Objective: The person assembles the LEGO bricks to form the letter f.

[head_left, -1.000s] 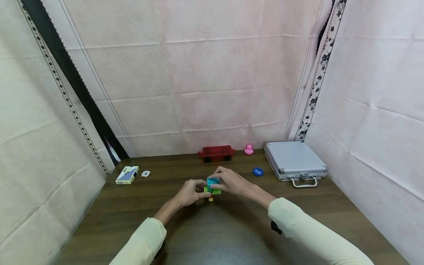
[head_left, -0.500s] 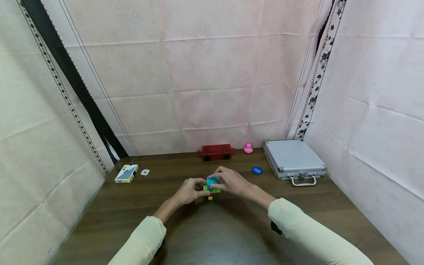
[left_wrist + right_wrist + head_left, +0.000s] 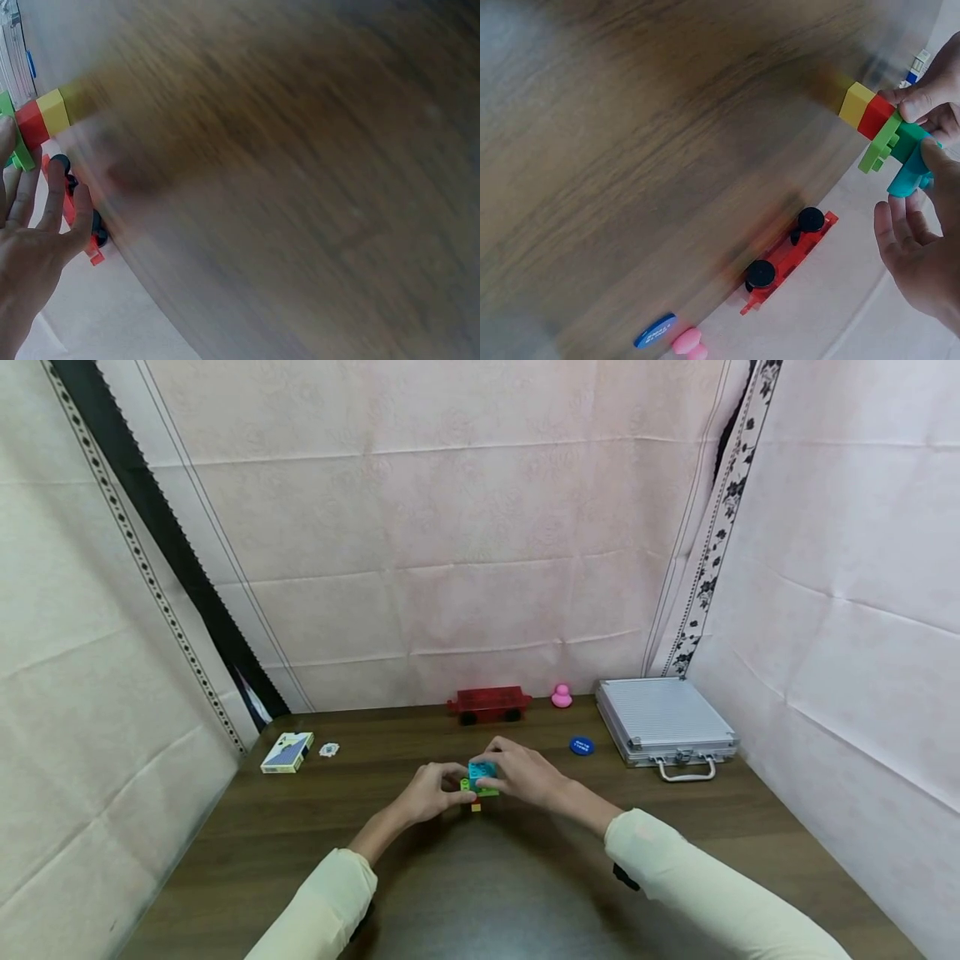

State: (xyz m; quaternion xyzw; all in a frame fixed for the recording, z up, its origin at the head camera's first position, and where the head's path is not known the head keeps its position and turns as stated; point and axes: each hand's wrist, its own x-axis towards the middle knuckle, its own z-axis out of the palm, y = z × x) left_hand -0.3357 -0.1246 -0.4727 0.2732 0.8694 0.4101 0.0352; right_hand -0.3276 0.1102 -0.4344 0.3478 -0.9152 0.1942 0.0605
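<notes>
Even, soft light; head view sharp but edge-warped, both wrist views smear the table point(image 3: 630, 150).

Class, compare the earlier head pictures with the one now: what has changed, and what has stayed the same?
Hardly anything has visibly moved. Both hands, left hand and right hand, keep the same grip on the brick stack just above the table. The red cart, pink duck, blue disc and metal case stayed put.

Dark wood-grain counter point(image 3: 300, 843) before me. Lying on it: red toy wagon point(image 3: 489, 704) and pink duck point(image 3: 562, 696) at the back edge, blue disc point(image 3: 582, 746), silver case point(image 3: 665, 722) far right, card box point(image 3: 287, 752) and small token point(image 3: 328, 749) far left.
</notes>
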